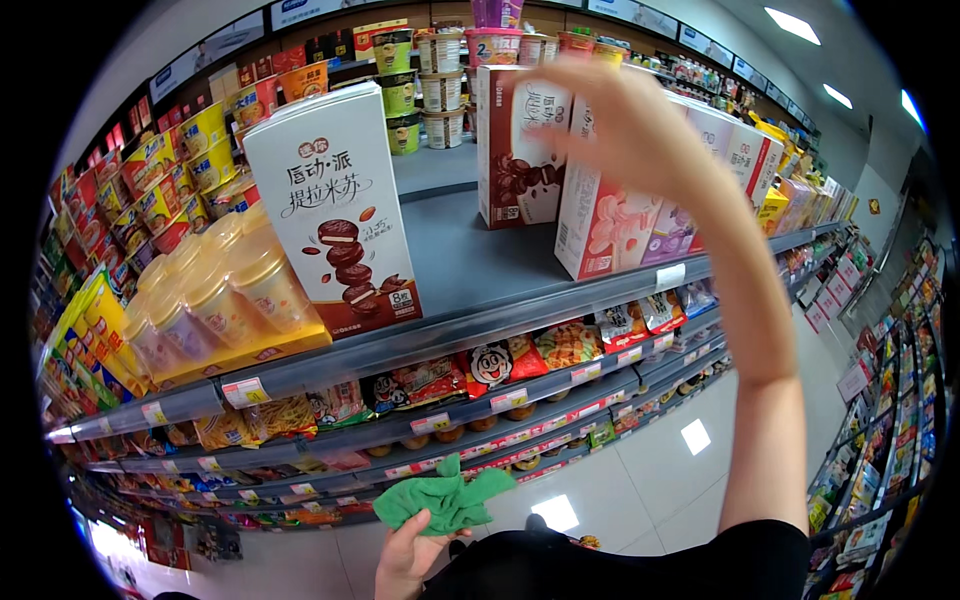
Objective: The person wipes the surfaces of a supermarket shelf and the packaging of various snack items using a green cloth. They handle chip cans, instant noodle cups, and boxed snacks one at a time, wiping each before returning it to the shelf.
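My left hand (415, 551) holds a crumpled green cloth (446, 499) low in front of my body, below the shelf edge. My right hand (592, 94), blurred, reaches over the top shelf, in front of the upper parts of a brown-and-white snack box (525, 180) and a pink-and-white snack box (611, 225); whether it touches either box I cannot tell. A row of white snack boxes (345, 217) stands upright to the left. Between the groups the grey shelf surface (480, 262) shows.
Lidded plastic cups (225, 300) in a yellow tray stand at the left. Instant noodle tubs (395, 94) are stacked behind. Lower shelves hold bagged snacks (487, 367). A price-tag rail (247, 391) runs along the shelf edge. Another stocked rack (877, 450) stands at right across the tiled floor.
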Available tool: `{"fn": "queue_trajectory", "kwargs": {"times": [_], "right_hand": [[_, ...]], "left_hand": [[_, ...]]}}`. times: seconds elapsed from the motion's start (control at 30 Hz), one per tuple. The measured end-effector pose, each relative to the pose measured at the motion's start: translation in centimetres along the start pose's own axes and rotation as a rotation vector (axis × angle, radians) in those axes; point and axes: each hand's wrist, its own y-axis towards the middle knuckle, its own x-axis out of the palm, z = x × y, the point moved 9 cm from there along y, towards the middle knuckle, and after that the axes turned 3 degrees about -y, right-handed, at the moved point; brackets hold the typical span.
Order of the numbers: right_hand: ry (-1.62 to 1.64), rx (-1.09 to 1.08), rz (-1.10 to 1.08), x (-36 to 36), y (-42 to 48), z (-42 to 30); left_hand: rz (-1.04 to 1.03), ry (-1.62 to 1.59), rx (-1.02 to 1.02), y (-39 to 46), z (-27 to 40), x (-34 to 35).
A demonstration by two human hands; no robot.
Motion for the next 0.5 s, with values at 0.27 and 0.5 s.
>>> {"fn": "queue_trajectory", "kwargs": {"times": [0.27, 0.5], "right_hand": [[-0.311, 0.285, -0.967, 14.2, 6.6, 18.9], [-0.113, 0.375, -1.071, 12.0, 8.6, 11.9]], "left_hand": [[0.172, 0.032, 0.15, -2.3, 1.1, -1.2], [0.308, -0.067, 0.277, -5.0, 2.9, -6.1]]}}
